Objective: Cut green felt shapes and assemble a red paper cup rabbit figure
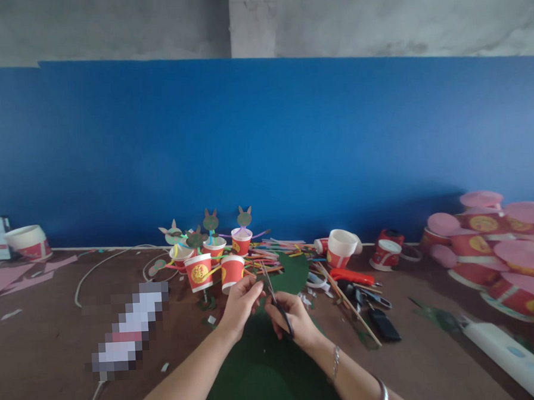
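Observation:
My right hand (298,321) is wrapped round the dark handles of a pair of scissors (270,286), whose narrow blades point up and away from me. Facing it, my left hand (241,303) pinches what looks like a small piece of dark green paper beside the blades; fingers hide most of it. Beneath both hands lies a large dark green sheet (254,380). Just beyond my left hand stand red paper cups, one with a yellow emblem (200,272) and another next to it (232,271). Paper animal heads (211,221) on coloured stems rise above the cups.
Coloured sticks (273,247) lie behind a green paper piece (295,270). Rightward are a white-and-red cup (341,248), an orange-red tool (352,277), a wooden stick (356,315), pink-topped cups (479,245) and a power strip (510,354). At left are a blurred-out phone-like object (130,329) and pink paper (7,279).

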Demonstrator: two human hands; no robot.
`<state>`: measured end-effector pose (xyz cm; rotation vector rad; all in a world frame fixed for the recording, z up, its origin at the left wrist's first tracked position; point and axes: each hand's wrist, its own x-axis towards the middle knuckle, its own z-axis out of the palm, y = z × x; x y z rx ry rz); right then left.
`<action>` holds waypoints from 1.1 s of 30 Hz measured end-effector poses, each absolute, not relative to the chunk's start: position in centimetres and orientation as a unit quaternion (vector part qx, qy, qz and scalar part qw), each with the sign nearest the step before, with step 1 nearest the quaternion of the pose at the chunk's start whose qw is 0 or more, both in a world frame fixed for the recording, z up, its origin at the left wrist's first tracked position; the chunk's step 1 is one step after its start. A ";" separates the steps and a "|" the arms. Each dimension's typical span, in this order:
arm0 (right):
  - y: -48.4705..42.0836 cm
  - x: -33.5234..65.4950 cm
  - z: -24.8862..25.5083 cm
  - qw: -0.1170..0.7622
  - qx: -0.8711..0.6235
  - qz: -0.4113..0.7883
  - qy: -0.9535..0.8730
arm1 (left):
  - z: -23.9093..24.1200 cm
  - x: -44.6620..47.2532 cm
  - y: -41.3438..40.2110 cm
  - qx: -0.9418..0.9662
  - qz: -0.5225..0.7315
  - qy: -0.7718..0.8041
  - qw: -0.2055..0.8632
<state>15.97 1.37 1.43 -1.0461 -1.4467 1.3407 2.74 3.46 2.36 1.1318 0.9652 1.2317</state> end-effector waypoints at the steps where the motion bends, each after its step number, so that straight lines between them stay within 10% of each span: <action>1: 1.4 16.0 1.4 0.440 -0.420 0.540 -0.582 | 2.4 2.7 3.5 0.482 0.525 0.411 0.568; 33: 1.3 15.9 1.5 0.430 -0.420 0.552 -0.577 | 2.3 2.7 3.6 0.467 0.539 0.391 0.582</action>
